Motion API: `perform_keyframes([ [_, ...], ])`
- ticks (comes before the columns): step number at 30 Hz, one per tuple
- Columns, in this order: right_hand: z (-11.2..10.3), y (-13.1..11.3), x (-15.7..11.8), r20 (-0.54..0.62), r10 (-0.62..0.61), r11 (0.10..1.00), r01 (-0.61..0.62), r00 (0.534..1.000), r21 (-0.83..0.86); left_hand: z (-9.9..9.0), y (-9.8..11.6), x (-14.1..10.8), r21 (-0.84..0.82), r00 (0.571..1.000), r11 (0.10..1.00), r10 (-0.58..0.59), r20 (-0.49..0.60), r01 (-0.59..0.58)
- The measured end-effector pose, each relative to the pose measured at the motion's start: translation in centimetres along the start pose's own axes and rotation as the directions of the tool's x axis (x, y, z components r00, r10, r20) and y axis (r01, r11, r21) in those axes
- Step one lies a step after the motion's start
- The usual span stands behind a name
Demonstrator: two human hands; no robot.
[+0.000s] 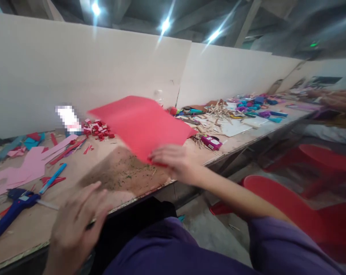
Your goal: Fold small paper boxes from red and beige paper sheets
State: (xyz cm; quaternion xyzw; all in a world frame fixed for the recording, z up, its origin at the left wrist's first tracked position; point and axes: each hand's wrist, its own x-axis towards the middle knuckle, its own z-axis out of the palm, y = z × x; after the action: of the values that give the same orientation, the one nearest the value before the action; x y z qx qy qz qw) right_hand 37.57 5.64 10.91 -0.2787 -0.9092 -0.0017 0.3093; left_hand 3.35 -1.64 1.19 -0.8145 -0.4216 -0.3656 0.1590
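Right hand [175, 162] pinches sheet [144, 124] one-sided — floppy span could sag, scatter cubes [99, 131]; left hand [79, 219] open, empty-looking, at worktop's [23, 244] front edge.

Free room between light-blue tool [53, 178] and red sheet [145, 124]

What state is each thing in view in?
Red sheet: raised above the table, slightly bent
Right hand: closed on the sheet's near corner
Left hand: fingers apart, partly curled
Dark blue tool: lying down; on or off can't be told
Pink paper: cut into pieces
Red blocks: loosely heaped
Bottle: upright, partly hidden
Ceiling lights: lit
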Motion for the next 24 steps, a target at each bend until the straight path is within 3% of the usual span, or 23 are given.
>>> perform_keyframes([
  [2, 3.2, -2.0, -1.7, 0.069, -0.149, 0.986, 0.143, 0.986, 0.091, 0.3, 3.3, 0.7, 0.062, 0.992, 0.994, 0.092, -0.084, -0.087],
  [4, 5.5, -3.2, -2.9, 0.093, -0.176, 0.976, 0.161, 0.980, 0.145, 1.2, 5.6, 1.2, 0.054, 0.991, 0.991, 0.125, -0.046, -0.122],
  [9, 7.8, -4.0, -5.0, 0.015, -0.061, 0.968, 0.055, 0.998, 0.246, 3.5, 6.9, 1.3, 0.037, 0.999, 0.998, 0.054, 0.004, -0.055],
  [12, 8.3, -4.2, -6.4, -0.144, 0.057, 0.966, -0.018, 0.988, 0.258, 3.9, 7.2, 0.9, -0.031, 0.998, 0.998, -0.056, -0.011, 0.056],
  [14, 8.9, -4.6, -7.9, -0.362, 0.207, 0.952, -0.102, 0.909, 0.288, 4.0, 7.5, 0.9, -0.085, 0.995, 0.993, -0.089, -0.052, 0.084],
  [16, 9.8, -5.3, -9.7, -0.566, 0.364, 0.911, -0.157, 0.739, 0.381, 4.0, 7.9, 1.1, -0.140, 0.990, 0.988, -0.081, -0.112, 0.065],
  [17, 10.4, -5.7, -10.6, -0.597, 0.429, 0.880, -0.164, 0.678, 0.446, 4.0, 8.2, 1.2, -0.181, 0.987, 0.982, -0.078, -0.140, 0.052],
  [18, 10.9, -6.1, -11.4, -0.577, 0.520, 0.824, -0.193, 0.630, 0.532, 3.9, 8.5, 1.2, -0.235, 0.983, 0.971, -0.089, -0.160, 0.049],
  [19, 11.4, -6.5, -12.0, -0.489, 0.621, 0.733, -0.233, 0.613, 0.638, 3.9, 8.9, 1.2, -0.301, 0.981, 0.952, -0.102, -0.165, 0.048],
  [21, 12.0, -7.3, -12.7, -0.227, 0.770, 0.455, -0.263, 0.596, 0.851, 3.8, 10.0, 0.8, -0.456, 0.983, 0.887, -0.145, -0.115, 0.078],
  [24, 11.8, -8.2, -12.7, 0.103, 0.768, 0.033, -0.198, 0.632, 0.980, 3.5, 12.0, -0.4, -0.603, 0.963, 0.757, -0.258, 0.078, 0.251],
])
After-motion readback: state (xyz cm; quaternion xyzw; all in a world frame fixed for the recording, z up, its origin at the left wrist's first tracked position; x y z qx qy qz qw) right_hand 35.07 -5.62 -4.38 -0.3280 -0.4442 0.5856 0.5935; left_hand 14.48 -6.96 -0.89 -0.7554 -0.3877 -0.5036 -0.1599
